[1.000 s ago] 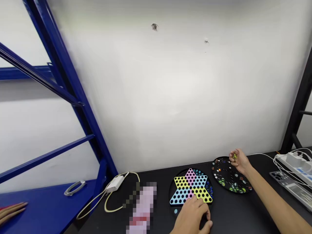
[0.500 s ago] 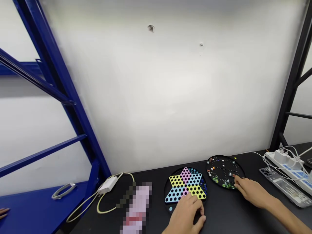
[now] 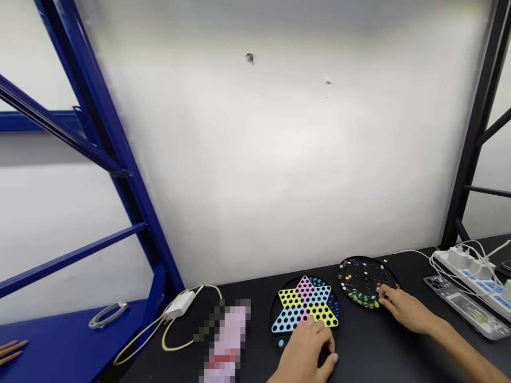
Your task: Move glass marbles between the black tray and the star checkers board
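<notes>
A Chinese checkers board (image 3: 288,315) with a pink, yellow and light-blue star of holes lies on the black table, blue marbles (image 3: 334,307) along its right rim. My left hand (image 3: 306,346) rests over the board's near points, fingers loosely bent and thumb apart, with nothing visible in it. To the right lies a second round black board (image 3: 361,284), holding green marbles (image 3: 361,299) along its near edge and scattered white, orange and dark ones. At its right side my right hand (image 3: 405,308) reaches in, thumb and forefinger drawn together beside a reddish marble; whatever is between the fingertips is hidden.
Further right are a phone in a clear case (image 3: 465,306) and a white power strip (image 3: 475,276) with tangled cables. A white adapter (image 3: 179,304) with a cable lies at left. Another person's fingers (image 3: 11,351) show on the blue table (image 3: 59,340), near a grey ring-shaped item (image 3: 107,315).
My right hand has shifted slightly left over the round board. Green marbles there now form a fuller row along the near edge. My left hand stays on the star board.
</notes>
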Tool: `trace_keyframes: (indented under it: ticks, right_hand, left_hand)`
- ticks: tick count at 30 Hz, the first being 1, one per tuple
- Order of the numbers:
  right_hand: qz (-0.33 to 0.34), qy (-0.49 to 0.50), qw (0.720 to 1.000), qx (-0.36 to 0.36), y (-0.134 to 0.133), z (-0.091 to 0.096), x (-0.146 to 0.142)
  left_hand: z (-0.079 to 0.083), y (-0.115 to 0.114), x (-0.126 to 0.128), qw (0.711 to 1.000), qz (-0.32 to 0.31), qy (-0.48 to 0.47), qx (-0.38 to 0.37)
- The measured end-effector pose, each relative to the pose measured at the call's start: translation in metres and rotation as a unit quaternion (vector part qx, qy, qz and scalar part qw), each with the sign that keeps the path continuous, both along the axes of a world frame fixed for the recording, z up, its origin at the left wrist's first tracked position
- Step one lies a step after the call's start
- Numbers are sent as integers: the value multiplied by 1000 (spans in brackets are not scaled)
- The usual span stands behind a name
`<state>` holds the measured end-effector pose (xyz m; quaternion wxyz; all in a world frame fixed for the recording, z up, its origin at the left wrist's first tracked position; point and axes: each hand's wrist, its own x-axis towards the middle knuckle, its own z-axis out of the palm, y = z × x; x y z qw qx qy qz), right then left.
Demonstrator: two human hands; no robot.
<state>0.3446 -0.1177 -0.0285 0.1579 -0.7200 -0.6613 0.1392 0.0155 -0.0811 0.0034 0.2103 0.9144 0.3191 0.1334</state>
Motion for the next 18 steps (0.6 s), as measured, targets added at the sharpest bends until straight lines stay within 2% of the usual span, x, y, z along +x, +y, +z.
trace_keyframes:
  ticks: [5,10,12,13,14,15,16,18]
  right_hand:
    - [18,3,999,-35,4,14,-9]
    - [41,-12,999,-31,9,12,-23]
    - [44,46,998,-4,11,11,-26]
    - [41,111,993,10,13,12,-27]
    - [30,201,979,19,15,15,-27]
    - [8,307,951,29,17,19,-27]
    - [-21,419,907,38,20,23,-26]
    - [-84,608,787,60,28,31,-25]
  left_hand:
    - [-6,2,0,1000,-1,-2,11]
    - [-14,6,0,1000,-3,0,14]
    - [-18,8,-1,1000,-12,-2,21]
    - [-20,9,-1,1000,-16,-1,25]
    - [-22,11,-1,999,-17,2,28]
    - [-24,12,-1,999,-17,5,29]
    - [-26,13,-1,999,-16,10,30]
    - [-29,16,0,999,-17,21,26]
